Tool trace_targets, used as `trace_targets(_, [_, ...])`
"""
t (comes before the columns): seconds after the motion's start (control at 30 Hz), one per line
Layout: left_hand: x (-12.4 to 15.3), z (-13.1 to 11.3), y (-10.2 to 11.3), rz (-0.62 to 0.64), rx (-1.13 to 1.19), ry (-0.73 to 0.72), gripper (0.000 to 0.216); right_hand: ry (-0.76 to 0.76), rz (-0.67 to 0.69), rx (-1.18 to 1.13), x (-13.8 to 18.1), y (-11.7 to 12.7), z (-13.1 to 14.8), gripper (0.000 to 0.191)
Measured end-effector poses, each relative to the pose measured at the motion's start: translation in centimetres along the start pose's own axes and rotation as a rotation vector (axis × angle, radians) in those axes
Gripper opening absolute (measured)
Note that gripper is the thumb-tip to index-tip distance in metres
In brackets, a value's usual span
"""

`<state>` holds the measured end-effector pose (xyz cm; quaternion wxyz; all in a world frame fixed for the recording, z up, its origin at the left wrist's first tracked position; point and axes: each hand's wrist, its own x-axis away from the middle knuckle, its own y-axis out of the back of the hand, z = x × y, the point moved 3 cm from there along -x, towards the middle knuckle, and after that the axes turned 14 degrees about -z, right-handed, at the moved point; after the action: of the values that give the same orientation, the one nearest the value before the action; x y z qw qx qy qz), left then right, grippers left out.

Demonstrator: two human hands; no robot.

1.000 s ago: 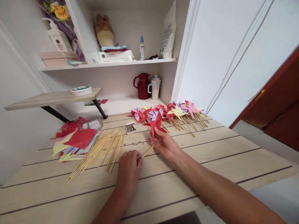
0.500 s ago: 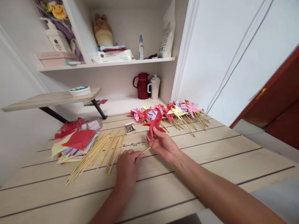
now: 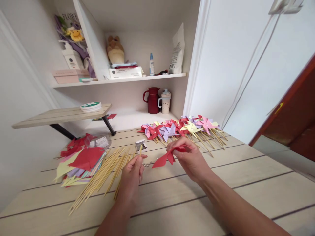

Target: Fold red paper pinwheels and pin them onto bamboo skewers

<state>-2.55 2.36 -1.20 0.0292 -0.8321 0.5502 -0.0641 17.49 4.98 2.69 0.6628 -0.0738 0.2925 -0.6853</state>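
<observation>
Between thumb and fingers, my left hand pinches a thin wooden stick whose tip points up. My right hand grips a red paper pinwheel by its middle, with its blades turned down to the left. Stick and pinwheel are apart. Small metal pins lie on the table just beyond my left hand, partly hidden by it. Behind them stands a small open box with metal bits inside. Loose wooden sticks lie left of my left hand.
Finished pinwheels on sticks lie in a row at the back right. A stack of coloured paper sits at the left, under a raised wooden shelf. A red jug and a cup stand in the recess behind.
My left hand has tipped the stick upright. My right hand has moved right and turned the pinwheel over sideways, away from the stick. The camera view has tilted up.
</observation>
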Motion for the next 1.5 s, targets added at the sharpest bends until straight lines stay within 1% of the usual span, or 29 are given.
trace_targets(0.1, [0.7, -0.4, 0.2, 0.040, 0.037, 0.008, 0.048, 0.129, 0.133, 0.136, 0.3, -0.2, 0.3, 0.010])
trace_targets(0.23, [1.6, -0.3, -0.3, 0.138, 0.014, 0.033, 0.049, 0.290, 0.313, 0.278, 0.9, -0.9, 0.8, 0.010])
trace_targets(0.33, [2.3, -0.2, -0.7, 0.171, -0.026, 0.030, 0.049, 0.393, 0.375, 0.338, 1.3, -1.5, 1.1, 0.007])
trace_targets(0.47, [2.9, -0.4, -0.8, 0.170, -0.095, -0.030, 0.046, 0.489, 0.432, 0.367, 1.9, -2.1, 1.4, 0.010])
trace_targets(0.63, [3.1, -0.8, -0.8, 0.160, -0.179, -0.099, 0.047, 0.518, 0.430, 0.360, 2.1, -2.3, 1.8, 0.011])
trace_targets(0.87, [3.3, -0.6, -1.2, 0.215, -0.174, -0.088, 0.052, 0.469, 0.398, 0.371, 1.8, -1.8, 1.6, 0.011])
trace_targets(1.03, [3.2, -0.4, -0.8, 0.161, -0.181, -0.156, 0.047, 0.430, 0.387, 0.375, 1.7, -1.7, 1.3, 0.011])
trace_targets(1.13, [3.3, -0.6, -0.7, 0.155, -0.185, -0.154, 0.043, 0.415, 0.376, 0.371, 1.7, -1.7, 1.2, 0.011])
trace_targets(1.23, [3.5, -1.0, -0.7, 0.147, -0.181, -0.192, 0.038, 0.408, 0.367, 0.378, 1.8, -1.8, 1.1, 0.009])
trace_targets(1.33, [3.4, -1.2, -0.6, 0.100, -0.187, -0.219, 0.033, 0.409, 0.378, 0.386, 1.8, -1.8, 0.9, 0.008])
trace_targets(1.5, [3.2, -1.2, 0.0, -0.003, -0.206, -0.248, 0.031, 0.415, 0.396, 0.390, 1.8, -1.8, 0.8, 0.009])
